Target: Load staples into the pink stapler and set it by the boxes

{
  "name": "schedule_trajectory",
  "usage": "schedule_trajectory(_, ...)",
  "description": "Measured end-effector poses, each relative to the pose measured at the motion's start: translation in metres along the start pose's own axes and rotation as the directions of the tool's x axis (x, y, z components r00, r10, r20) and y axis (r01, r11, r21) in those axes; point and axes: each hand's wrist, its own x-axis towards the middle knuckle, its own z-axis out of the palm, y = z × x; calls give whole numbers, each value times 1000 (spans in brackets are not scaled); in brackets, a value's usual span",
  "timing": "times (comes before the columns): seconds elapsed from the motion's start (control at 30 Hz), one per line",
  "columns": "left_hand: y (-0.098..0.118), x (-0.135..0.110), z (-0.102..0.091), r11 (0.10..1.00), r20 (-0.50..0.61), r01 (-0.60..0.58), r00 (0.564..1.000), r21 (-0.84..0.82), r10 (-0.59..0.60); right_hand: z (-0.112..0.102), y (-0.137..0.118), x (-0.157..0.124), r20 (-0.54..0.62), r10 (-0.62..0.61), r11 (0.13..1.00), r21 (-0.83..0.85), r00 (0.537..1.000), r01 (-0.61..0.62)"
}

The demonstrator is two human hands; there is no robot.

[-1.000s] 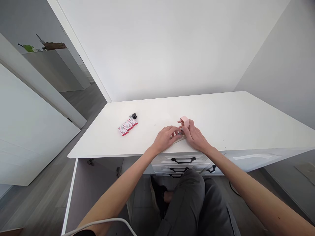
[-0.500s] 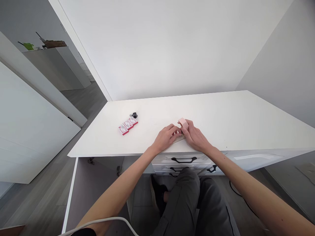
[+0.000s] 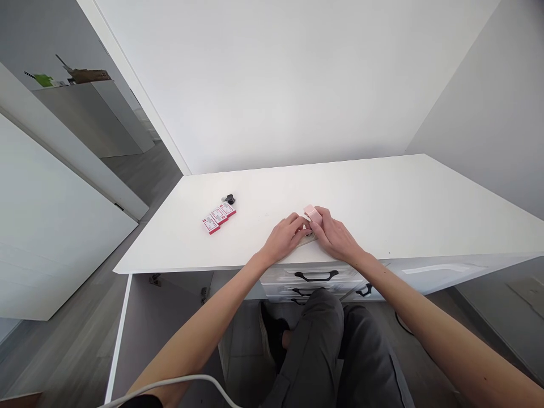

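Between both hands (image 3: pixel 336 237), pink strap (image 3: pixel 313 214)

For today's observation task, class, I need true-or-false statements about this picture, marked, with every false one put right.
1. The right hand holds a pink item. True.
2. Three red-and-white packets lie on the white tabletop. True.
3. The red-and-white packets are to the right of both hands. False: they are to the left of both hands.
4. The left hand grips a drawer handle. False: the left hand is at the white tabletop, its fingers close to the right hand.
5. A small black item lies just beyond the red-and-white packets. True.
6. The person's trousers are bright red. False: the trousers are dark grey.
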Motion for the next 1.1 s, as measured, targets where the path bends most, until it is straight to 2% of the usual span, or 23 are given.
schedule_trajectory(0.57, 6, -2, -2, 1000, 10, 26, 1000, 7, -26, 1, 2, 0, 6, 34, 999, 20, 999, -35)
schedule_trajectory(0.93, 2, -3, 1, 1000, -66, 25, 998, -12, -25, 1, 1, -1, -4, 48, 999, -15, 999, -48)
schedule_trajectory(1.1, 5, -5, 0, 998, -120, 34, 992, 43, -28, 1, 1, -1, -18, 66, 997, -26, 998, -66)
